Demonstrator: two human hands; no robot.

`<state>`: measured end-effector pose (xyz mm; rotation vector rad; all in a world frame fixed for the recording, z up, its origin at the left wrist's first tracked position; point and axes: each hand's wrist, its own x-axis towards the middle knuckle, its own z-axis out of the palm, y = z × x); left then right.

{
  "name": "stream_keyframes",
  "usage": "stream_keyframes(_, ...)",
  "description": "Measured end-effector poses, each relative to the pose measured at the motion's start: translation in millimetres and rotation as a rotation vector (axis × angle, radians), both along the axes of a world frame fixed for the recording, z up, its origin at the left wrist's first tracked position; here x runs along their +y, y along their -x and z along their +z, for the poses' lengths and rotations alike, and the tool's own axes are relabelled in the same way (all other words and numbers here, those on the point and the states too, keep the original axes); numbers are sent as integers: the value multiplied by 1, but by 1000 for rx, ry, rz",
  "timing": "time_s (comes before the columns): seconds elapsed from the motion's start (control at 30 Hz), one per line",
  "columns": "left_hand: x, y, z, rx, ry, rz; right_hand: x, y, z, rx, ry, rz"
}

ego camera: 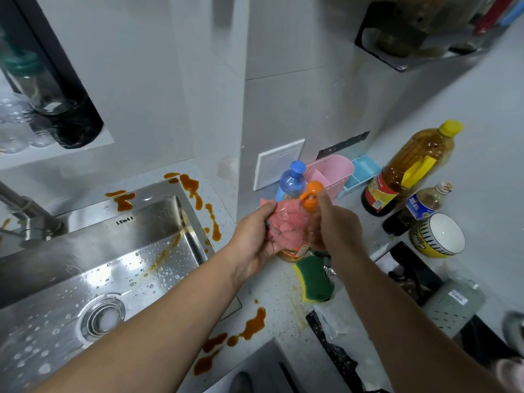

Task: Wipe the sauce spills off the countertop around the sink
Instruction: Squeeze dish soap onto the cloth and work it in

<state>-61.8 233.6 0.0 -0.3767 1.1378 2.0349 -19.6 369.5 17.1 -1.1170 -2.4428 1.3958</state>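
Two grips: left hand (255, 239) bunches crumpled pink cloth (286, 222); right hand (337, 225) wraps orange-capped bottle (312, 194); glossy sauce spills (252, 326) nearby.

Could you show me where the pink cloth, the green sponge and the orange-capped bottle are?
pink cloth (286, 226): head view, on its crumpled middle.
green sponge (317, 279): head view, on its green top face.
orange-capped bottle (312, 194): head view, on the orange cap.

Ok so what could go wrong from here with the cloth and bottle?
The right hand grips the bottle beside the cloth in the left hand; a squeeze could miss the cloth. The left forearm hangs over sauce by the sink and could smear it.
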Motion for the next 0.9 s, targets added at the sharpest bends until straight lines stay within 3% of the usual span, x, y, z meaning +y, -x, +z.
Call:
stream_keyframes(0.13, -43, -9, -3, 58, 8, 16, -47, -21, -10, 127, 66, 279)
stream_keyframes(0.27, -97, -23, -4, 163, 145, 70, -92, -11, -19, 225, 55, 437)
stream_keyframes(0.4, -151, -33, -11, 165, 189, 137, -141, -3, -22, 208, 94, 633)
stream_keyframes(0.6, -227, -48, -15, 48, -9, 291, -199, 2, -21, 273, 365, 554)
stream_keyframes(0.77, -269, -54, -19, 62, -53, 335, -241, 4, -30, 132, 827, 520)
stream_keyframes(0.9, -290, -57, -23, 114, 29, 320, -257, 3, -42, -69, 777, 498)
